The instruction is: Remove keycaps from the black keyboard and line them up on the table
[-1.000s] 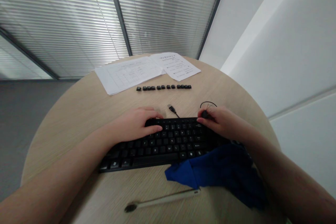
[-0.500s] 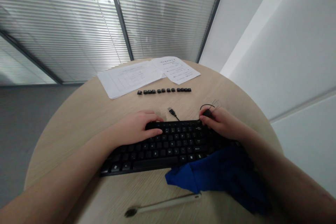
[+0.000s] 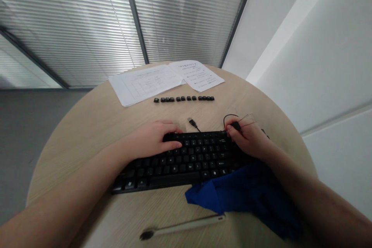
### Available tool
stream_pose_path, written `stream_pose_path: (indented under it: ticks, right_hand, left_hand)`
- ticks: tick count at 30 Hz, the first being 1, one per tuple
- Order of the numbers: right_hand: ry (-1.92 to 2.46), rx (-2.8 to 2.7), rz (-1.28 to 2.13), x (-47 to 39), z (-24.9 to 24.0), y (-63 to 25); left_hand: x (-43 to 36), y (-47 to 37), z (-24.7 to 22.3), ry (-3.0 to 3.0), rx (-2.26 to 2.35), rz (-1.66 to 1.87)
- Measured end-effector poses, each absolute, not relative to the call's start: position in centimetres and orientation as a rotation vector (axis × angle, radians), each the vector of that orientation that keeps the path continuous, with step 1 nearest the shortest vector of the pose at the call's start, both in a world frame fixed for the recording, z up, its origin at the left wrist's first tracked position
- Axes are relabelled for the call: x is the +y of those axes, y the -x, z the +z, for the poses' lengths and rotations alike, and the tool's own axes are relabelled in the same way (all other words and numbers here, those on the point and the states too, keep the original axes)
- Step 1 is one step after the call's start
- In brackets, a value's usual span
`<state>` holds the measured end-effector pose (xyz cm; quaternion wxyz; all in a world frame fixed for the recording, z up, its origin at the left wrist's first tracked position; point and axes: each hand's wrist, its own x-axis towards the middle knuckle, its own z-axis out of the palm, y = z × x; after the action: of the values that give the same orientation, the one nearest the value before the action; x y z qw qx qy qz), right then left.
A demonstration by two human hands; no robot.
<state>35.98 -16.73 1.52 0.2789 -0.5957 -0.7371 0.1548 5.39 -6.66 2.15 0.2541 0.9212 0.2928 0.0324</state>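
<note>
A black keyboard (image 3: pixel 174 178) lies on the round wooden table. My left hand (image 3: pixel 155 137) grips its far edge left of centre, thumb on top of the keys and fingers behind the rim. My right hand (image 3: pixel 242 131) is closed around a small black-handled tool with thin wire loops (image 3: pixel 248 119), held at the far right part of the keyboard. A USB plug (image 3: pixel 192 122) on a black cable lies behind the keyboard. Several loose black keycaps (image 3: pixel 183 99) stand in a row farther back. A blue cloth (image 3: pixel 232 193) covers the keyboard's near right corner.
Printed sheets (image 3: pixel 148 83) lie at the table's far side. A brush with a pale handle (image 3: pixel 186 225) and dark bristles lies at the near edge. Behind the table are window blinds (image 3: pixel 186 19), with a white wall (image 3: pixel 328 46) on the right.
My right hand has shifted slightly right along the keyboard's far edge, and the wire tool has tilted a little. The view has moved slightly. My left hand keeps its hold.
</note>
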Motion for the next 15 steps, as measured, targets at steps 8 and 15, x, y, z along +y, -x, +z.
stream_pose_path:
  ticks: [8,15]
  right_hand:
    - [1.505,-1.439,0.556,-17.6,1.7,-36.5]
    - [1.563,-1.471,0.562,-16.9,1.8,-38.1]
  left_hand:
    - [-6.5,-5.4,1.9,-2.492,0.806,0.091]
    - [-6.6,-5.4,2.1,-2.498,0.804,0.098]
